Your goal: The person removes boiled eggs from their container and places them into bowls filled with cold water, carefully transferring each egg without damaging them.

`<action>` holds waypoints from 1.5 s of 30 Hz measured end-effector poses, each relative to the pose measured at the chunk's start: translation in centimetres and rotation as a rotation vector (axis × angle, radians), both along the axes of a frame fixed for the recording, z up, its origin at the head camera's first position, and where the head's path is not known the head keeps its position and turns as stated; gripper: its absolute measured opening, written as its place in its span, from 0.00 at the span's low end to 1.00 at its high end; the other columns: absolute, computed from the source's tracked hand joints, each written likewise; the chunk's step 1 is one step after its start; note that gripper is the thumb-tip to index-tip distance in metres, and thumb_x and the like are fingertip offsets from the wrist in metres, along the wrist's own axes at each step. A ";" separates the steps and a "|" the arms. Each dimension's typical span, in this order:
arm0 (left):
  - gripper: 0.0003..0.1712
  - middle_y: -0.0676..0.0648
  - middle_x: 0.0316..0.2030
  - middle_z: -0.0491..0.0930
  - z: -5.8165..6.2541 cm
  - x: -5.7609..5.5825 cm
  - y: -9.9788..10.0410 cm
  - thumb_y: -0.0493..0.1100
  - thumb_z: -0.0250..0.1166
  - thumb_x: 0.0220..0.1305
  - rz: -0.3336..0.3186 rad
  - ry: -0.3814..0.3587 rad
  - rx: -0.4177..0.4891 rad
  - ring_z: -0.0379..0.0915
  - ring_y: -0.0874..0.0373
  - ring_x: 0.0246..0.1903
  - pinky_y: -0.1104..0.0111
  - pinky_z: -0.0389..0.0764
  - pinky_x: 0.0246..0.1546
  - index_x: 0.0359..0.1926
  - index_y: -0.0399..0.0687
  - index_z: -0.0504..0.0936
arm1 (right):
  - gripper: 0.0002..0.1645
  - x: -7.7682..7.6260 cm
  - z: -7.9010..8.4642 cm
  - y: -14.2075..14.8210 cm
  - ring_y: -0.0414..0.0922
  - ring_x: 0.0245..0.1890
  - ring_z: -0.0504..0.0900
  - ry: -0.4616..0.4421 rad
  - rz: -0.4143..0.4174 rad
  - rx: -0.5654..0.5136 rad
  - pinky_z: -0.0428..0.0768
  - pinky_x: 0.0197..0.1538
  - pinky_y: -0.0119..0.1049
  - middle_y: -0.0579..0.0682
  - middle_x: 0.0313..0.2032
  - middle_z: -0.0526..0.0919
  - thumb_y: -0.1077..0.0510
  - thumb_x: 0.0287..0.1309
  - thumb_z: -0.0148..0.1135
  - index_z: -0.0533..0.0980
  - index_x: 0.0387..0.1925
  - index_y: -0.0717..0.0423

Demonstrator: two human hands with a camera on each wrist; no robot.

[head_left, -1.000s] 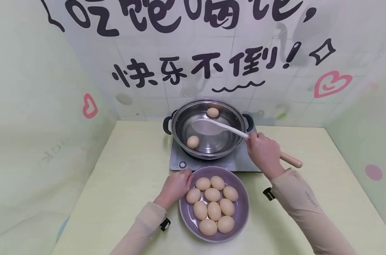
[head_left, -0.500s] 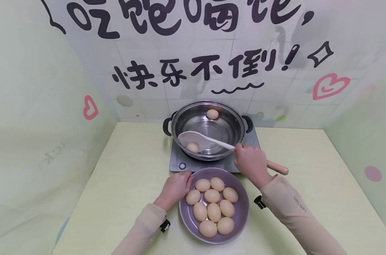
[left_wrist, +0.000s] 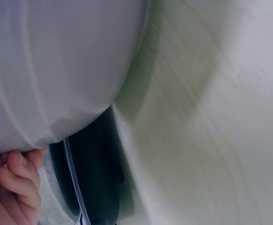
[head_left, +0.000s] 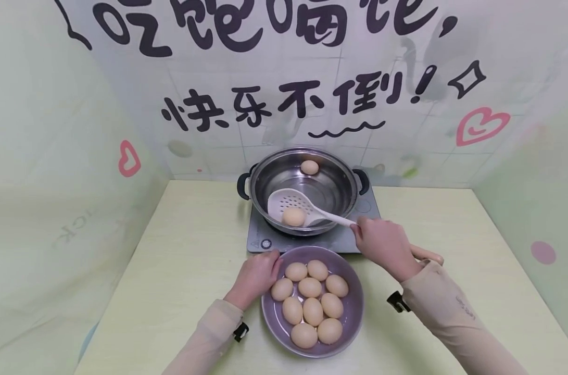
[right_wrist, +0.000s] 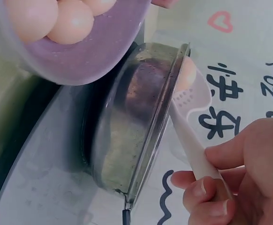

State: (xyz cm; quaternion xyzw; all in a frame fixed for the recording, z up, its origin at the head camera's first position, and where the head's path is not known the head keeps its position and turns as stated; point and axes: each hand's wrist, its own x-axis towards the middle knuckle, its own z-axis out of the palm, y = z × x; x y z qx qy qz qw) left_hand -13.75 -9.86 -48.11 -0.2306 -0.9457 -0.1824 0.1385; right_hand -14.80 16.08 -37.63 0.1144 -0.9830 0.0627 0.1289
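Note:
My right hand [head_left: 384, 246] grips the handle of a white slotted spoon [head_left: 282, 202], whose wooden end sticks out behind the hand. One egg [head_left: 293, 216] lies in the spoon's head, over the near side of a steel pot [head_left: 332, 194]. In the right wrist view that egg [right_wrist: 187, 74] shows above the pot's rim. Another egg [head_left: 309, 167] sits inside the pot at the far side. My left hand [head_left: 255, 276] holds the upper left rim of a purple bowl [head_left: 355, 312] with several eggs in it. Its curled fingers [left_wrist: 21, 180] show at the bowl's edge in the left wrist view.
The pot stands on a grey induction cooker [head_left: 260, 234], its black side handles [head_left: 243, 186] pointing left and right. The bowl is right in front of the cooker on a pale wooden table [head_left: 180, 245]. A printed wall sheet [head_left: 209, 156] closes off the back.
The right hand dipped the slotted spoon toward the near egg in the pot, then raised it with that egg in its head. The left hand stays on the bowl.

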 end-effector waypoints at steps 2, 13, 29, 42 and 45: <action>0.09 0.49 0.17 0.73 -0.1 0.0 0.0 0.41 0.60 0.58 0.000 0.004 0.003 0.73 0.51 0.17 0.62 0.70 0.15 0.24 0.46 0.70 | 0.19 0.0 0.1 0.3 0.52 0.10 0.66 -0.047 0.002 -0.010 0.64 0.12 0.46 0.49 0.09 0.64 0.53 0.57 0.54 0.65 0.13 0.53; 0.09 0.49 0.16 0.73 -0.4 0.2 0.2 0.41 0.60 0.58 -0.008 -0.005 0.005 0.73 0.51 0.17 0.62 0.70 0.15 0.24 0.46 0.70 | 0.17 -2.1 0.8 2.8 0.45 0.16 0.67 -0.447 0.016 -0.142 0.63 0.18 0.37 0.47 0.15 0.68 0.52 0.61 0.47 0.74 0.20 0.54; 0.09 0.48 0.16 0.73 -0.6 -0.1 0.2 0.40 0.60 0.58 -0.015 0.025 0.016 0.73 0.51 0.17 0.62 0.70 0.15 0.24 0.45 0.70 | 0.19 -0.5 2.8 5.4 0.40 0.15 0.62 -0.565 0.056 -0.260 0.61 0.19 0.33 0.45 0.15 0.67 0.52 0.63 0.46 0.77 0.30 0.61; 0.04 0.46 0.20 0.78 -0.4 -0.3 0.0 0.40 0.60 0.55 -0.007 0.011 0.016 0.75 0.50 0.20 0.60 0.73 0.18 0.32 0.43 0.75 | 0.16 6.3 1.7 5.0 0.38 0.12 0.60 -0.526 0.020 -0.237 0.60 0.16 0.33 0.42 0.12 0.62 0.49 0.63 0.48 0.74 0.24 0.50; 0.07 0.45 0.24 0.79 -0.4 -0.3 -0.1 0.39 0.61 0.53 0.003 -0.025 0.009 0.77 0.49 0.22 0.59 0.75 0.21 0.35 0.44 0.76 | 0.14 7.7 0.9 4.5 0.38 0.12 0.60 -0.535 0.007 -0.225 0.60 0.16 0.33 0.42 0.12 0.63 0.50 0.61 0.50 0.75 0.25 0.49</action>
